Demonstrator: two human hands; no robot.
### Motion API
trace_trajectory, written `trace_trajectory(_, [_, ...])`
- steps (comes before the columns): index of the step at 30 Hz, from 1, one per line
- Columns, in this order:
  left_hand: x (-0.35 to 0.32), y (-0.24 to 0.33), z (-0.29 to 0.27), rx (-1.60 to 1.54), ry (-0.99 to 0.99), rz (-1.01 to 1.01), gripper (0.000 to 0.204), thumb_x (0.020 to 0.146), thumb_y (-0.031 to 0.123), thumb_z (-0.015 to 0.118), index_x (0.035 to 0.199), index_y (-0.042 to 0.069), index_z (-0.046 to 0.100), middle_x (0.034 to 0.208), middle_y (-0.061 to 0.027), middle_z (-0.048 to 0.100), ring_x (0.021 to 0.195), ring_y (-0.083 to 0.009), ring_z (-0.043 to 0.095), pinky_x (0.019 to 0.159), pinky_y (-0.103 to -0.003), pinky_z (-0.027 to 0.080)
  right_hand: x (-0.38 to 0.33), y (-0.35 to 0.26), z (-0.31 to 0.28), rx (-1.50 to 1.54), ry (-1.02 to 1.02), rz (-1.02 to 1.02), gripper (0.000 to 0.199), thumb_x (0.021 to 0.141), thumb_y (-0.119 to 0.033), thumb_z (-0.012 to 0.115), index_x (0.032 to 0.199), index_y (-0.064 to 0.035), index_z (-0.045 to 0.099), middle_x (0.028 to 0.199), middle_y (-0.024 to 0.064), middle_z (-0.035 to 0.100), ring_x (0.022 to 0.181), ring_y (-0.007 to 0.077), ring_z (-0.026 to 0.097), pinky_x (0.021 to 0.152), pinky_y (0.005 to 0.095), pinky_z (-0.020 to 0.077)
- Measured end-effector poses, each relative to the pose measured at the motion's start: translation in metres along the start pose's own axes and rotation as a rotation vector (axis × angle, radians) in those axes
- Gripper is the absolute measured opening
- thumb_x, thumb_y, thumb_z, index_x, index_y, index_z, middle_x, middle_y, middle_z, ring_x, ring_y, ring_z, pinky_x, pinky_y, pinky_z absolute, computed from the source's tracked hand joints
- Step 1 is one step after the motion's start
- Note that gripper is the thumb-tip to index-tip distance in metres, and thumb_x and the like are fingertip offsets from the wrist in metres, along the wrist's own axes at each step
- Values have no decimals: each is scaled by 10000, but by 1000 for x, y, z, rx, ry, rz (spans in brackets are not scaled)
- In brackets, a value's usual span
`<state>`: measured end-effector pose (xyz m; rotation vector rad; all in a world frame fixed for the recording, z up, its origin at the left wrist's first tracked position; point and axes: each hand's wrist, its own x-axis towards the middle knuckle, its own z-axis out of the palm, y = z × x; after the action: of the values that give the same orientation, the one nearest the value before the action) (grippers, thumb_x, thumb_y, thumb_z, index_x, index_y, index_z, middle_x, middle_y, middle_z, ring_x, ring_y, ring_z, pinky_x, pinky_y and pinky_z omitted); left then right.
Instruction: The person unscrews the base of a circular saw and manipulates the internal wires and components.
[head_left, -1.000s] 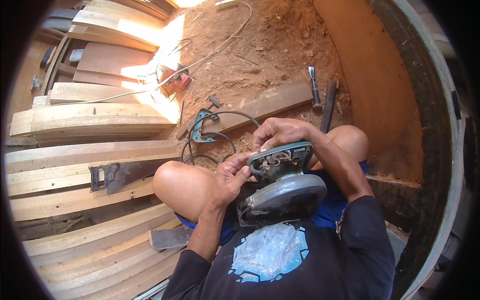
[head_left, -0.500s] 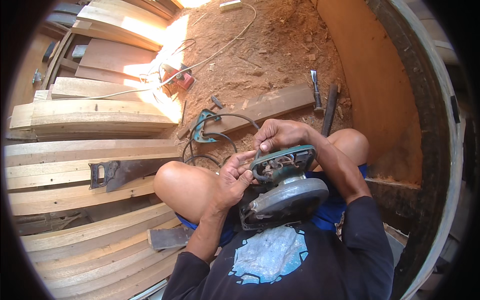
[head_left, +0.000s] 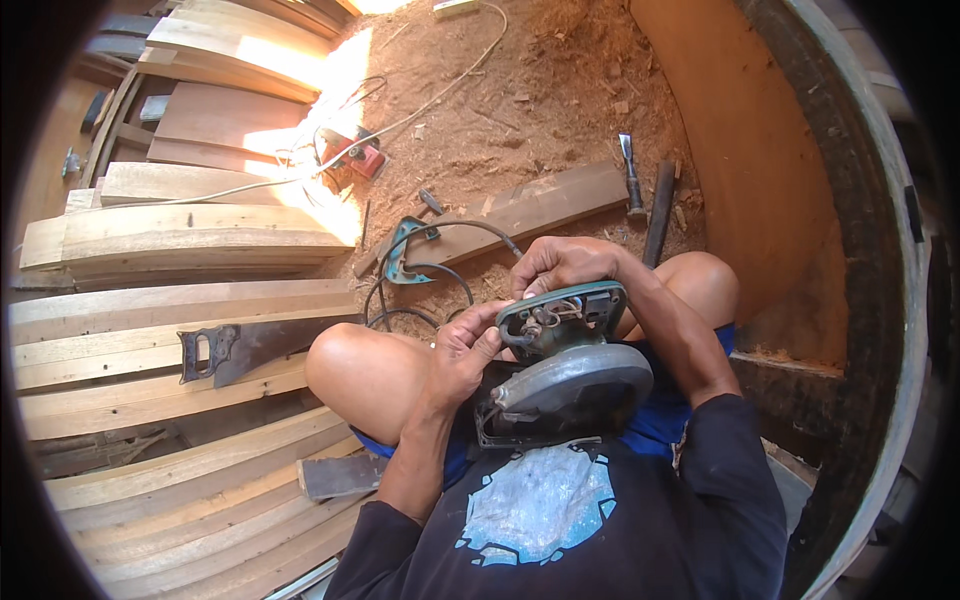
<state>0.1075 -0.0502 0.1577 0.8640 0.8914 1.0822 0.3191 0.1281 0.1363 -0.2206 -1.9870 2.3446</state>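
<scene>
A circular saw (head_left: pixel 572 380) rests tilted in my lap, its round grey guard toward me. The teal handle housing (head_left: pixel 574 303) is uncovered, showing wires and inner parts. My left hand (head_left: pixel 466 352) is closed at the left end of the housing, thumb and fingers pinching its edge. My right hand (head_left: pixel 565 268) has curled fingers at the far rim, where the black power cord (head_left: pixel 462 226) runs in behind them; the exact grip is partly hidden. Beyond my left knee the detached teal handle cover (head_left: pixel 404 252) lies on the ground beside loops of cord.
A screwdriver (head_left: pixel 431 201) lies by a plank (head_left: pixel 540 210). A chisel (head_left: pixel 631 175) and a dark bar (head_left: pixel 659 213) lie farther right. On the left, a handsaw (head_left: pixel 260 345) sits on stacked boards (head_left: pixel 170 235). A red power tool (head_left: pixel 355 158) lies in sawdust; a wooden panel (head_left: pixel 750 160) stands right.
The saw's uncovered handle has tipped slightly and shifted a little left. My right fingers have moved closer to its rim, and less cord shows between my hands.
</scene>
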Motion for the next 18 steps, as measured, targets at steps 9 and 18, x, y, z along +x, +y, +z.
trace_trajectory(9, [-6, -5, -10, -16, -20, 4, 515, 1080, 243, 661, 1472, -65, 534, 1297, -138, 716, 1175, -194, 702, 1058, -356, 548, 12, 16, -4, 74, -80, 39, 196, 1010, -149, 723, 1024, 45, 755, 862, 9, 739, 794, 72, 662, 678, 263, 527])
trace_trajectory(18, [-4, -1, -3, -15, -48, -7, 574, 1073, 284, 672, 1507, -55, 511, 1305, -126, 714, 1162, -168, 697, 1020, -315, 548, 1, -7, 16, 100, 95, -47, 226, 1021, -164, 704, 1067, 51, 760, 929, 40, 752, 857, 111, 680, 739, 303, 535])
